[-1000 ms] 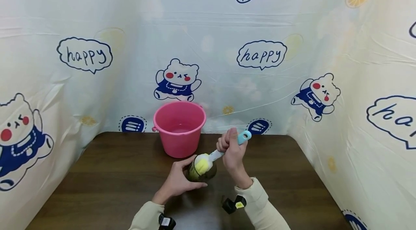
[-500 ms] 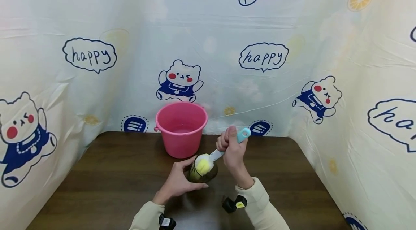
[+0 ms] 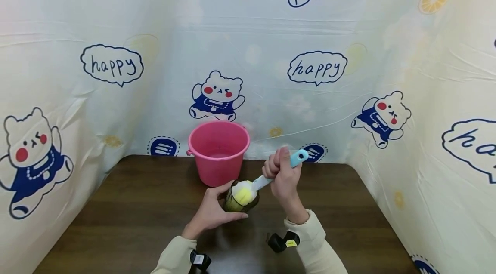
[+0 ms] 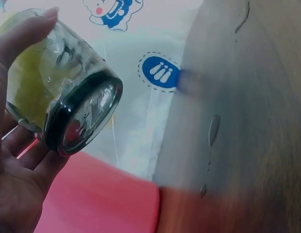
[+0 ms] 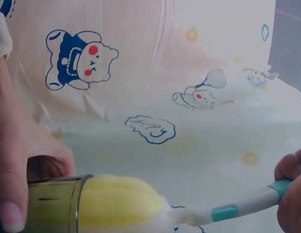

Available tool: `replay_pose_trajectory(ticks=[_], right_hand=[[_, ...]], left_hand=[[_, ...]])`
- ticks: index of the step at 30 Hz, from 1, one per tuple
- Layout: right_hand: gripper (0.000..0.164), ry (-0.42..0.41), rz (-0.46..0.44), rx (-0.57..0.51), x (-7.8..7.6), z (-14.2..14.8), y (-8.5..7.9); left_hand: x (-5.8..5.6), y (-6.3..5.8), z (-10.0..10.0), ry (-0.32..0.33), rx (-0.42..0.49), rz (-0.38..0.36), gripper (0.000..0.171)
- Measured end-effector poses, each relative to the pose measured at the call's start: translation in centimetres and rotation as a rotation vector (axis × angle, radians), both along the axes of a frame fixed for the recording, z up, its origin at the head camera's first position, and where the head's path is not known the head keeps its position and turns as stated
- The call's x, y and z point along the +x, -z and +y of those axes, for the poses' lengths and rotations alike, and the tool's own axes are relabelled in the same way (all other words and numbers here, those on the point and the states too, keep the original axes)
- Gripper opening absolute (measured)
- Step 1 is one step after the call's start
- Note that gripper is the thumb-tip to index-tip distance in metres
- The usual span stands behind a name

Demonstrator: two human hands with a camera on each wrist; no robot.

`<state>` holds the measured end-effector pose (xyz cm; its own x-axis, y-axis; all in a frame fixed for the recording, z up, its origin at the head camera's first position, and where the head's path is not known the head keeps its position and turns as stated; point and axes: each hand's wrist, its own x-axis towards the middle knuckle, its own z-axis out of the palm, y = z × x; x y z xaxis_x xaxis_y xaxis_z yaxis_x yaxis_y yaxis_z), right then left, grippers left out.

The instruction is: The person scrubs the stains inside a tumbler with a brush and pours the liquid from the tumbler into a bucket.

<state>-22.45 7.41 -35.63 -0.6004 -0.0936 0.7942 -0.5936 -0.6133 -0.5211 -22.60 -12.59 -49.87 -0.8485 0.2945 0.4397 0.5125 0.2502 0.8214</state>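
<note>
My left hand (image 3: pixel 213 211) grips a dark-tinted clear glass cup (image 3: pixel 231 205) above the table, thumb on one side and fingers round the other. The cup is tilted, and its thick base shows in the left wrist view. My right hand (image 3: pixel 284 177) holds a cup brush by its pale blue and white handle (image 3: pixel 261 182), the hanging-hole end sticking out past the fist. The brush's yellow and white sponge head (image 5: pixel 118 204) is partly inside the cup's mouth and bulges out past the rim. More yellow shows through the glass (image 4: pixel 68 92).
A pink bucket (image 3: pixel 220 170) stands on the dark wooden table (image 3: pixel 155 205) just behind the cup. Drops of water (image 4: pixel 214 130) lie on the tabletop. A printed curtain (image 3: pixel 255 29) hangs behind and at both sides. A small black device (image 3: pixel 284 241) is strapped to my right wrist.
My right hand has moved slightly up and right with the brush, and more of the sponge head shows at the cup's mouth. The left hand keeps its grip; the whole view shifts a little.
</note>
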Motion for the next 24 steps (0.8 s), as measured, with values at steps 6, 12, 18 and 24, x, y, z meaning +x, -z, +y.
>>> replay_pose_trajectory(ticks=[6,12,18,24], right_hand=[[0.050,0.101,-0.005,-0.031,-0.9,-0.1,0.8],[0.051,0.039,0.000,0.091,-0.6,-0.6,1.3],[0.051,0.096,-0.106,-0.030,-1.0,-0.7,1.0],[0.052,0.199,-0.099,0.096,-1.1,-0.4,1.5]], left_hand=[[-0.4,0.3,-0.6,-0.034,0.010,0.016,0.088],[-0.7,0.1,-0.6,-0.012,-0.044,-0.001,0.088],[-0.3,0.2,-0.2,0.010,-0.030,-0.049,0.092],[-0.6,0.5,0.1,0.008,-0.047,-0.015,0.087]])
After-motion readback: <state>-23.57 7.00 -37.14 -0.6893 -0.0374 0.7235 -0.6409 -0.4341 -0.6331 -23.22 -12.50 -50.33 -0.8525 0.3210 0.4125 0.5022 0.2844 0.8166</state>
